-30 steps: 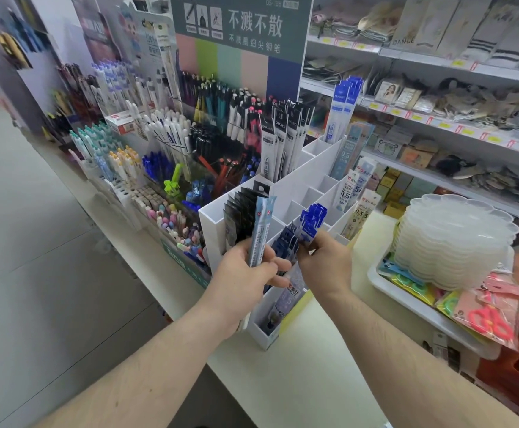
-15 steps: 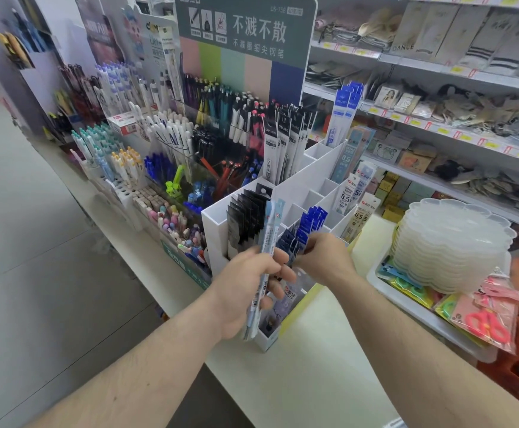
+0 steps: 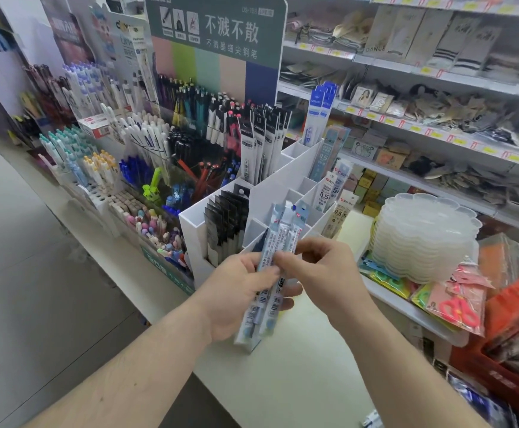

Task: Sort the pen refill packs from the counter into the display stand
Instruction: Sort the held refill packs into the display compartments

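— Where are the refill packs (image 3: 278, 242)?
— In the air, before the white display stand (image 3: 270, 193) at the surface's (image 3: 298, 366) left edge.
— And each grip?
— The left hand (image 3: 236, 295) clasps the packs' lower half; the right hand (image 3: 323, 273) pinches their middle.
— Anything beside?
— Stacked clear lids (image 3: 422, 236), to the right.

Stack of translucent scalloped plastic trays (image 3: 422, 236) on the white counter (image 3: 298, 381); packaged red-handled scissors (image 3: 459, 310) just beside it. Green signboard with white characters (image 3: 221, 29) above racks of pens (image 3: 104, 156). Wall shelves (image 3: 422, 75) carry small packaged goods.
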Motion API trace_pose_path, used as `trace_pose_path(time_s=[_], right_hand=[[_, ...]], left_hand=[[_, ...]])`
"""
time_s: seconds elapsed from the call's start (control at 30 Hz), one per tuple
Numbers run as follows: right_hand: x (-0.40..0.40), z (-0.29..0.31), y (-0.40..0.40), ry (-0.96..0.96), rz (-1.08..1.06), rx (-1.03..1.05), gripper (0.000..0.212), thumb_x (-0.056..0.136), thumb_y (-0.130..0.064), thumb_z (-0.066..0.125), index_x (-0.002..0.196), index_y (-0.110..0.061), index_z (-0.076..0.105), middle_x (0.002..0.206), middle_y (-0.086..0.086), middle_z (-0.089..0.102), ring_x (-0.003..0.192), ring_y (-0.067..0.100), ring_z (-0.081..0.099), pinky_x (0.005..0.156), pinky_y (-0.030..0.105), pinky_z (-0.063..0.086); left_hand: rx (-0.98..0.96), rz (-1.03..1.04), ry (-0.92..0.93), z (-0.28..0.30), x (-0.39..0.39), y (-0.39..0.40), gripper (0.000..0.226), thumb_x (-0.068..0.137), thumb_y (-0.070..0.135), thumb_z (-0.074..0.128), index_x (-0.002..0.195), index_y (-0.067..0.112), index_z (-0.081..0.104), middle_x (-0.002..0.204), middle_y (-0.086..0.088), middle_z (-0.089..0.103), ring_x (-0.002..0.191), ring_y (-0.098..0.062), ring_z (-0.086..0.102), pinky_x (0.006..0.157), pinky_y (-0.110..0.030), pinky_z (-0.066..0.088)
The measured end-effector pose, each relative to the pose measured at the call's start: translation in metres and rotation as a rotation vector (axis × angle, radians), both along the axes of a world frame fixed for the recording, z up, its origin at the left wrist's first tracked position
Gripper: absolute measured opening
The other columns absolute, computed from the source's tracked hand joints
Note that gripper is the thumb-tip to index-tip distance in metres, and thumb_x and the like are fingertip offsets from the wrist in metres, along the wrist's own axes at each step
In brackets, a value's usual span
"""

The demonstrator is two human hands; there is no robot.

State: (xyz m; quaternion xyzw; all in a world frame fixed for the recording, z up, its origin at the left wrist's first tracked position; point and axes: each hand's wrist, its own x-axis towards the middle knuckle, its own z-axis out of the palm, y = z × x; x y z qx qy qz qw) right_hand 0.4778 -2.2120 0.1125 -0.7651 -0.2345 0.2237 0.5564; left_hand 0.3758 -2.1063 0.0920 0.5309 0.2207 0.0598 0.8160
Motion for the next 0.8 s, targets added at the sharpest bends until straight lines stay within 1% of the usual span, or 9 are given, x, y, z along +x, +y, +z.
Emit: trace_pose_path(time_s=[0.1, 0.23, 0.3, 0.43, 0.5, 0.57, 0.67, 0.73, 0.8], right_hand=[[0.004, -0.002, -0.007, 0.080, -0.036, 0.088, 0.007, 0.086, -0.009, 0.072, 0.081, -0.005, 0.074, 0.067, 0.012, 0.062, 0.057, 0.009, 0.048, 0.051, 0.018, 0.041], [0.007, -0.005, -0.014, 0.245, -0.041, 0.216, 0.016, 0.092, -0.002, 0.063, 0.094, 0.014, 0.063, 0.062, -0.001, 0.054, 0.048, 0.003, 0.041, 0.048, 0.015, 0.035], [0.003, -0.004, -0.013, 0.299, -0.031, 0.256, 0.014, 0.094, -0.001, 0.060, 0.095, 0.013, 0.063, 0.062, 0.000, 0.055, 0.046, 0.003, 0.043, 0.046, 0.015, 0.036], [-0.003, -0.003, -0.010, 0.360, -0.033, 0.304, 0.012, 0.092, 0.001, 0.064, 0.103, 0.005, 0.061, 0.075, 0.015, 0.052, 0.045, 0.008, 0.045, 0.043, 0.019, 0.039], [-0.004, -0.005, -0.011, 0.369, -0.036, 0.307, 0.018, 0.091, 0.001, 0.065, 0.109, 0.001, 0.062, 0.073, 0.016, 0.052, 0.045, 0.010, 0.045, 0.043, 0.021, 0.041], [-0.004, -0.005, -0.013, 0.344, 0.000, 0.282, 0.010, 0.093, -0.001, 0.063, 0.101, 0.000, 0.069, 0.070, 0.014, 0.059, 0.047, 0.011, 0.047, 0.045, 0.023, 0.041], [-0.005, -0.007, -0.015, 0.328, 0.011, 0.273, 0.013, 0.094, -0.001, 0.062, 0.090, -0.002, 0.073, 0.067, 0.007, 0.066, 0.046, 0.008, 0.046, 0.045, 0.020, 0.038], [-0.005, -0.008, -0.015, 0.313, 0.013, 0.270, 0.011, 0.093, 0.001, 0.062, 0.094, -0.002, 0.073, 0.069, 0.008, 0.067, 0.047, 0.006, 0.049, 0.045, 0.018, 0.038], [-0.006, -0.011, -0.015, 0.316, 0.003, 0.276, 0.013, 0.092, 0.003, 0.063, 0.102, -0.001, 0.070, 0.069, 0.011, 0.060, 0.046, 0.005, 0.050, 0.044, 0.017, 0.039]], left_hand=[[-0.047, 0.069, 0.007, -0.004, 0.003, 0.001, 0.026, 0.092, 0.010, 0.057, 0.116, 0.006, 0.068, 0.107, -0.021, 0.072, 0.094, -0.033, 0.070, 0.089, -0.050, 0.054], [-0.044, 0.112, 0.013, -0.006, 0.005, -0.002, 0.027, 0.090, 0.010, 0.060, 0.115, 0.005, 0.069, 0.109, -0.020, 0.073, 0.098, -0.034, 0.070, 0.091, -0.052, 0.054], [-0.003, 0.116, 0.010, -0.006, 0.005, -0.005, 0.023, 0.092, 0.009, 0.059, 0.112, 0.006, 0.071, 0.108, -0.020, 0.073, 0.099, -0.035, 0.069, 0.092, -0.053, 0.054], [0.072, 0.123, 0.021, -0.005, 0.005, -0.010, 0.019, 0.095, 0.009, 0.058, 0.108, 0.008, 0.072, 0.101, -0.021, 0.073, 0.089, -0.031, 0.070, 0.083, -0.045, 0.057], [0.099, 0.112, 0.030, -0.005, 0.003, -0.011, 0.021, 0.096, 0.012, 0.057, 0.110, 0.005, 0.070, 0.103, -0.024, 0.072, 0.090, -0.033, 0.070, 0.085, -0.046, 0.057], [0.109, 0.084, 0.032, -0.004, 0.002, -0.011, 0.025, 0.098, 0.015, 0.055, 0.113, 0.002, 0.068, 0.105, -0.027, 0.071, 0.092, -0.035, 0.069, 0.088, -0.050, 0.057], [0.113, 0.067, 0.062, 0.000, 0.001, -0.013, 0.027, 0.103, 0.017, 0.048, 0.114, 0.001, 0.066, 0.106, -0.025, 0.071, 0.090, -0.032, 0.070, 0.082, -0.044, 0.060], [0.182, 0.060, 0.085, -0.001, 0.000, -0.015, 0.024, 0.103, 0.015, 0.047, 0.114, 0.005, 0.066, 0.105, -0.021, 0.073, 0.093, -0.029, 0.071, 0.083, -0.043, 0.060], [0.281, 0.059, 0.105, -0.003, 0.000, -0.016, 0.022, 0.103, 0.012, 0.048, 0.112, 0.010, 0.067, 0.103, -0.015, 0.075, 0.099, -0.029, 0.071, 0.090, -0.045, 0.057]])
